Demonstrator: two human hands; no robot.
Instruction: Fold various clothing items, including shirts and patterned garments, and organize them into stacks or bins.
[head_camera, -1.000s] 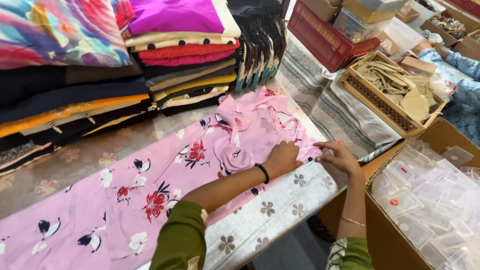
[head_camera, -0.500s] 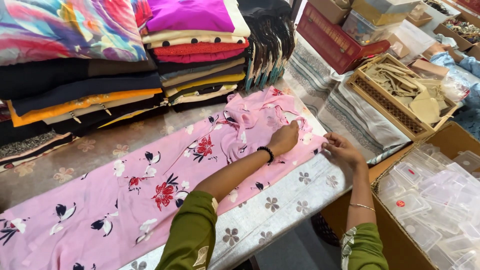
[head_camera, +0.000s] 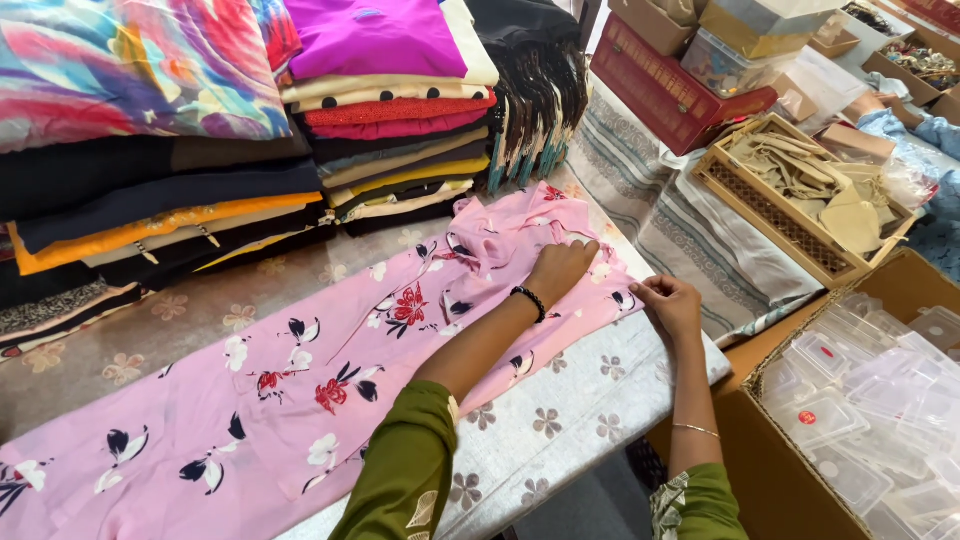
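Softly, left hand (head_camera: 560, 268) presses flat, grip released, on crumpled pink floral fabric (head_camera: 330, 380); right hand (head_camera: 672, 305) pinches its edge.

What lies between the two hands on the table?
In the head view, only pink floral fabric: its edge runs from left hand to right hand.

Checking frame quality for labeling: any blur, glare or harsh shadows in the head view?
Head view: sharp across both hands, left hand and right hand, on the pink floral cloth; soft even light, faint shadows only; mild sheen on the clear plastic boxes; slight wide-angle stretch toward the edges.
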